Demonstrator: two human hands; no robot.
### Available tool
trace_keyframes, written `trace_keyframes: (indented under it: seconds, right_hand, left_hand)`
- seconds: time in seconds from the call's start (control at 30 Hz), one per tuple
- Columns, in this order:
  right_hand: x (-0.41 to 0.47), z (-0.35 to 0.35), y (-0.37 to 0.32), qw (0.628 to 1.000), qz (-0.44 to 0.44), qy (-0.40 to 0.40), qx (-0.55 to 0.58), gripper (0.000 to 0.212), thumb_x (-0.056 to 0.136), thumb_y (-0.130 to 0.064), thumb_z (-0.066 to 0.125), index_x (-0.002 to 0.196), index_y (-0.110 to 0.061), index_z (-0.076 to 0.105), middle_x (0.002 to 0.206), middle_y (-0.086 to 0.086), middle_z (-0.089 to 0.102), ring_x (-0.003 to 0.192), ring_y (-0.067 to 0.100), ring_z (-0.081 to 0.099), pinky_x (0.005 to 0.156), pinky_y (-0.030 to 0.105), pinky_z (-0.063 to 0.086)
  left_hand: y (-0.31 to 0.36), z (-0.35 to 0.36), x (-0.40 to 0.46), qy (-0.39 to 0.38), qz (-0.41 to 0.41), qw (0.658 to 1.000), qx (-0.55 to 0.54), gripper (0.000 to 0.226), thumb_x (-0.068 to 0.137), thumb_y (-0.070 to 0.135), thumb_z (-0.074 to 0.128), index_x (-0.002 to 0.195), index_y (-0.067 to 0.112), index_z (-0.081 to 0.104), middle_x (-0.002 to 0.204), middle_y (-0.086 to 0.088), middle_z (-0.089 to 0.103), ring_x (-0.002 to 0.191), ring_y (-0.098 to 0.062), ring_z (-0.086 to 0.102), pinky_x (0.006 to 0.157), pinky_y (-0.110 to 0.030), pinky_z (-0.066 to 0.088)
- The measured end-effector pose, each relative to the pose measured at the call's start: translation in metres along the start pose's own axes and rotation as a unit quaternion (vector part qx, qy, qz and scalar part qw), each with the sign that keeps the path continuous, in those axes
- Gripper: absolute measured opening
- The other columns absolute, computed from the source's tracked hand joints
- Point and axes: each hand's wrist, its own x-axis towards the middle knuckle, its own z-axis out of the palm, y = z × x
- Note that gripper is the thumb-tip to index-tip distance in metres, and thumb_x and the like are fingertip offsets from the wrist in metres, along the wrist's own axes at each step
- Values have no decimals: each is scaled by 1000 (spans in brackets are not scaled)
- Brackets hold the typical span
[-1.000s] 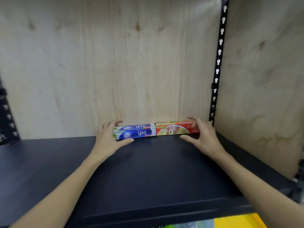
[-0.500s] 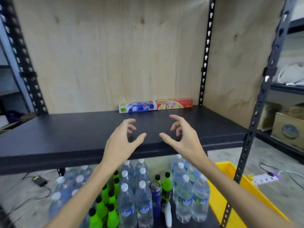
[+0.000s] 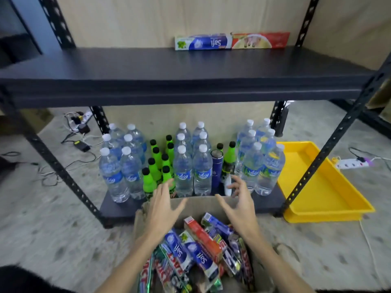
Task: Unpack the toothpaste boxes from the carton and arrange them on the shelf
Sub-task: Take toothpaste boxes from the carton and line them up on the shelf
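Both hands hover over the open carton (image 3: 213,203), fingers spread and loosely curved, holding nothing. The left hand (image 3: 163,206) and right hand (image 3: 239,205) sit above the carton's far edge; the loose toothpaste boxes (image 3: 198,248) lie below and nearer the person, long axes mostly running toward the shelf (image 3: 169,66). 2 boxes (image 3: 231,41) already lie end to end at its back.
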Motion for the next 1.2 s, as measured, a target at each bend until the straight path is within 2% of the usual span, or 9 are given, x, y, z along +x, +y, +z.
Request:
trace_keyframes:
  seconds: [0.2, 0.33, 0.47, 0.63, 0.73, 0.9, 1.03, 1.13, 1.2]
  right_hand:
    - [-23, 27, 71, 990, 60, -94, -86, 67, 86, -49, 75, 142, -36, 40, 109, -16, 60, 103, 8, 52, 93, 38, 48]
    - [-41, 48, 116, 978, 79, -147, -125, 63, 82, -60, 71, 136, -41, 44, 109, -24, 62, 108, 12, 54, 97, 41, 40]
    - [-52, 72, 134, 956, 92, -211, -184, 80, 74, -78, 62, 142, -41, 40, 119, -19, 63, 121, 17, 49, 98, 41, 34]
    - [-67, 93, 136, 927, 110, -242, -264, 88, 77, -68, 71, 150, -33, 37, 135, -5, 58, 129, 21, 46, 109, 41, 31]
    - [-72, 99, 135, 931, 78, -204, -293, 78, 77, -54, 79, 143, -26, 46, 125, 0, 65, 119, 24, 55, 101, 41, 38]
    - [-76, 97, 131, 957, 101, -158, -220, 71, 84, -43, 77, 144, -30, 42, 127, -5, 62, 122, 18, 52, 105, 38, 32]
    - [-77, 92, 121, 978, 126, -107, -125, 64, 89, -34, 74, 143, -42, 41, 125, -15, 55, 122, 10, 48, 107, 40, 34]
    - [-74, 84, 110, 986, 109, -81, -98, 59, 92, -30, 72, 143, -38, 45, 129, -17, 54, 123, 8, 46, 109, 46, 37]
    - [-69, 76, 103, 989, 89, -66, -98, 56, 92, -30, 72, 142, -35, 47, 131, -19, 55, 121, 7, 47, 107, 45, 38]
  left_hand:
    - [-58, 36, -8, -101, -75, 992, 12, 76, 83, 68, 58, 143, 24, 42, 137, 4, 52, 129, -16, 47, 105, -42, 44]
    - [-102, 73, -22, -128, -187, 974, -6, 63, 88, 54, 66, 139, 23, 44, 133, -4, 51, 127, -25, 47, 103, -40, 43]
    - [-119, 96, -29, -136, -282, 948, -56, 74, 88, 48, 69, 148, 22, 34, 136, -15, 46, 132, -35, 42, 108, -45, 39]
    - [-134, 131, -34, -126, -352, 927, -37, 108, 69, 90, 52, 147, 18, 30, 142, -15, 55, 133, -41, 43, 109, -52, 39]
    - [-128, 142, -29, -124, -389, 913, 1, 96, 79, 78, 58, 146, 13, 33, 140, -18, 56, 140, -44, 33, 116, -54, 26]
    - [-119, 152, -36, -48, -385, 920, -51, 79, 78, 59, 75, 138, 25, 37, 140, -11, 54, 138, -38, 33, 114, -55, 18]
    - [-105, 149, -47, -21, -310, 945, -103, 76, 81, 46, 77, 141, 38, 32, 139, -1, 54, 134, -28, 43, 112, -50, 31]
    - [-90, 140, -51, -32, -232, 961, -146, 73, 88, 38, 72, 148, 37, 29, 138, 6, 55, 124, -14, 56, 101, -47, 51]
    - [-82, 129, -51, -37, -199, 967, -157, 74, 90, 33, 71, 150, 36, 28, 142, 8, 52, 126, -10, 54, 102, -43, 52]
